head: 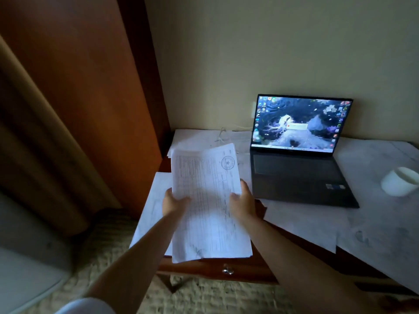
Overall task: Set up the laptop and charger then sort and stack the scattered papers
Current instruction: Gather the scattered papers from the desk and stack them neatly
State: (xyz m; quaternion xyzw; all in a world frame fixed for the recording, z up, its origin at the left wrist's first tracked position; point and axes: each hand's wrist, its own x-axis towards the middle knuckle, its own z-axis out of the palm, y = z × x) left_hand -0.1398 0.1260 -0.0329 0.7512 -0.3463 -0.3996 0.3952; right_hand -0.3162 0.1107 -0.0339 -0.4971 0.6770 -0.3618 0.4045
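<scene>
Midway through the paper-sorting step, by the look of it: sheaf of papers (209,200) held up above the near left part of the desk (204,267), printed side up, a round stamp near its far right corner. Gripped along its left edge by the left hand (173,203), thumb over the top sheet, fingers hidden beneath. Gripped on the right edge by the right hand (243,201), fingers curled round the edge. Both hands closed on the sheaf, so nothing spare for another sheet.

Laptop (299,155) apparently done with: open at the far right, screen lit, a pale charger cable (223,134) trailing on the far side just left of it toward the wall.

Loose sheets (301,223) lying near the laptop's front edge and out to the right, more under and left of the sheaf. White cup (400,181) resting on paper far to the right.

Next, probably: squaring the sheaf, setting it down, then freeing one hand to gather remaining sheets without nudging the cup.
</scene>
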